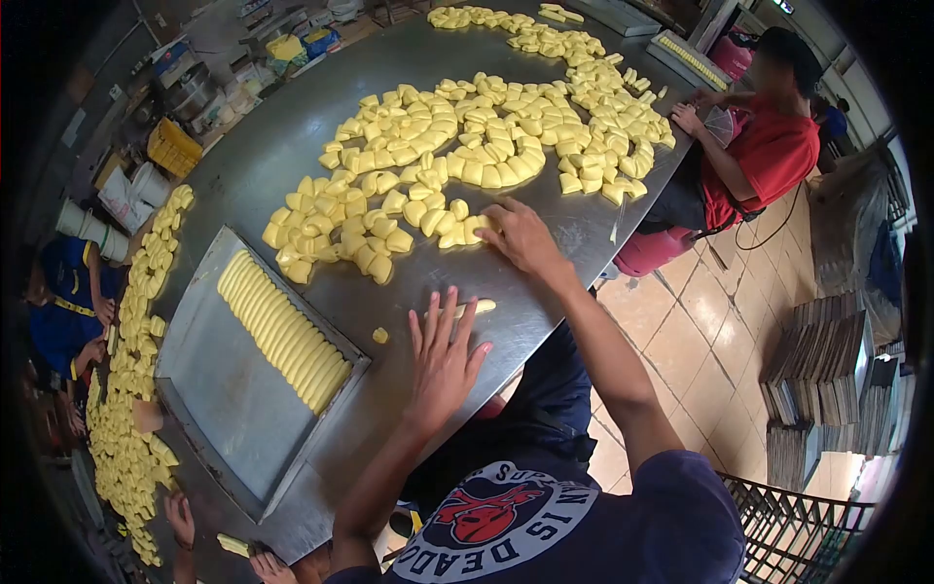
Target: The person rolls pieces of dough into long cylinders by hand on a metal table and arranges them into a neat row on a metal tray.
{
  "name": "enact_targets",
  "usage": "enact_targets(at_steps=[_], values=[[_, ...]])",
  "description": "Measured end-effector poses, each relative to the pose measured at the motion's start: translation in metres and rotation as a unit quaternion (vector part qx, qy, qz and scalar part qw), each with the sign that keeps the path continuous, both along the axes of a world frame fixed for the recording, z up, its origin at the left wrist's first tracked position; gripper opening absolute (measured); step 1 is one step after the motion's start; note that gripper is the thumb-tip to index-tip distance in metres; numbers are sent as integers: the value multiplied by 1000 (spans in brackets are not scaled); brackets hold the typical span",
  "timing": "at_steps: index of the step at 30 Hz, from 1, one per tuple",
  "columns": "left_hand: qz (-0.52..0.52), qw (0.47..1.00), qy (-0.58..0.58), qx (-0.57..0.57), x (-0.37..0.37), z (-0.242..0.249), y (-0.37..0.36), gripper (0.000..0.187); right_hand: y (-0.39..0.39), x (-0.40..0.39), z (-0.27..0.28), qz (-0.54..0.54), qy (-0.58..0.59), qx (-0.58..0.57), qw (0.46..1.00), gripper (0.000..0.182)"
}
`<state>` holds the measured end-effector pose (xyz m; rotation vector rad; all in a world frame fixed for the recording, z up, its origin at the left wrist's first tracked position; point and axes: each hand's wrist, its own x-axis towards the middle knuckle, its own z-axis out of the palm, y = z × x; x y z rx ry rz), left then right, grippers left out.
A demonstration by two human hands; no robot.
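Observation:
My left hand (443, 365) lies flat with its fingers spread, over a short dough roll (477, 308) on the metal table (282, 127). The roll's right end sticks out beyond my fingers. My right hand (525, 238) bends its fingers over a yellow dough piece (477, 228) at the near edge of a large spread of cut dough pieces (389, 136). The thumb's hold is partly hidden. Left of my left hand rests a small dough scrap (379, 335). Beside it, a metal tray (209, 365) carries a row of rolled dough sticks (282, 331) along its right side.
A co-worker in red (769, 146) sits at the table's right edge near another filled tray (691, 58). Across on the left, a person in blue (73, 292) works beside a long dough heap (131, 380). Another person's hand (180, 516) shows at lower left. Stacked trays (817, 360) stand right.

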<state>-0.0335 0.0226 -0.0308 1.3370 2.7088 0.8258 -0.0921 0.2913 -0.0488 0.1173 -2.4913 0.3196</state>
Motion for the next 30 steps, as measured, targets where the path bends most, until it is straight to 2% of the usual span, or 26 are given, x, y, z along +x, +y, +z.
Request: enact_targets(at_steps=[1, 2, 3, 5, 6, 8, 10, 11, 12, 13, 14, 15, 16, 18, 19, 20, 21, 23, 24, 26, 30], values=[[9, 1000, -18, 12, -1, 1, -4, 63, -10, 7, 16, -28, -90, -112, 989, 31], [25, 998, -34, 37, -1, 3, -7, 54, -17, 14, 25, -56, -180, -221, 957, 28], [25, 998, -35, 37, -2, 4, -11, 54, -18, 19, 20, -57, -182, -221, 957, 28], [39, 994, -73, 69, -4, 6, -18, 43, -17, 30, 9, -56, -176, -329, 926, 30], [55, 990, -65, 113, -4, 8, -18, 36, -18, 40, 11, -58, -176, -330, 925, 30], [58, 986, -91, 131, -7, 15, -25, 37, -18, 61, 19, -148, -115, -385, 904, 23], [63, 980, -118, 150, -8, 17, -26, 38, -6, 81, 3, -158, -73, -354, 919, 26], [76, 952, -212, 208, -8, 18, -24, 32, -2, 90, -6, -167, -29, -323, 931, 30], [89, 912, -303, 263, -8, 18, -21, 27, -8, 100, 15, -191, -126, -374, 899, 36], [90, 911, -305, 263, -8, 18, -15, 27, -16, 107, 24, -192, -128, -373, 899, 36], [79, 875, -374, 298, -7, 20, -8, 24, -25, 110, 30, -102, -138, -492, 853, 34], [69, 833, -438, 330, -6, 21, -1, 22, -37, 113, 38, -9, -146, -600, 786, 33], [73, 833, -438, 330, -4, 21, 6, 22, -52, 116, 50, 46, -163, -669, 724, 32], [66, 774, -523, 351, -2, 19, 13, 19, -73, 121, 50, 75, -170, -668, 721, 33], [70, 775, -521, 349, -4, 17, 11, 19, -82, 123, 51, 101, -173, -664, 721, 35], [72, 778, -516, 353, -5, 16, 10, 20, -88, 126, 57, 70, -192, -629, 751, 35], [73, 779, -511, 356, -6, 15, 9, 22, -93, 129, 59, 71, -193, -630, 749, 35], [73, 789, -501, 348, -9, 15, 3, 24, -97, 132, 63, 57, -144, -533, 832, 33], [72, 798, -491, 340, -9, 16, 1, 26, -98, 133, 66, 57, -145, -534, 831, 33], [64, 800, -476, 361, -11, 19, 1, 29, -99, 132, 71, 115, -181, -693, 688, 34], [39, 794, -470, 384, -6, 38, 7, 32, -101, 130, 69, 119, -151, -677, 711, 32]])
